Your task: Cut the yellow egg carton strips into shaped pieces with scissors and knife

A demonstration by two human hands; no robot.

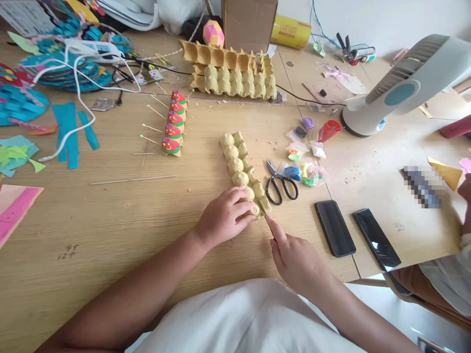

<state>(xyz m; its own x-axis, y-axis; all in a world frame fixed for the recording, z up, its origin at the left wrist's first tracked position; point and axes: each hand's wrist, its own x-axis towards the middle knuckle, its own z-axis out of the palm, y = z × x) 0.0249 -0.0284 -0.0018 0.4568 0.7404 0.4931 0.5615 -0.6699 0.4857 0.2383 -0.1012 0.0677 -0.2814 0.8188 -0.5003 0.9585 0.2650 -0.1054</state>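
1. The left hand (pixel 226 215), fingers parted and bent, rests on the domes at the near end of an egg-carton strip (pixel 235 166) lying lengthwise on the wooden table (pixel 121 245).
2. The right hand (pixel 296 257) has its index finger extended to that same end, the other fingers curled; I cannot tell what it grips.
3. Just right of the strip lie black-handled scissors (pixel 277 176), then small bags of coloured clay (pixel 293 172) and a red cup (pixel 329 130).
4. Nearer the right forearm are two smartphones (pixel 334 228).
5. To the left stand five decorated egg-carton cups (pixel 174 119); a thin stick (pixel 132 180) lies nearby.
6. Farther back: more egg-carton pieces (pixel 239 81) and a white fan (pixel 401 78).
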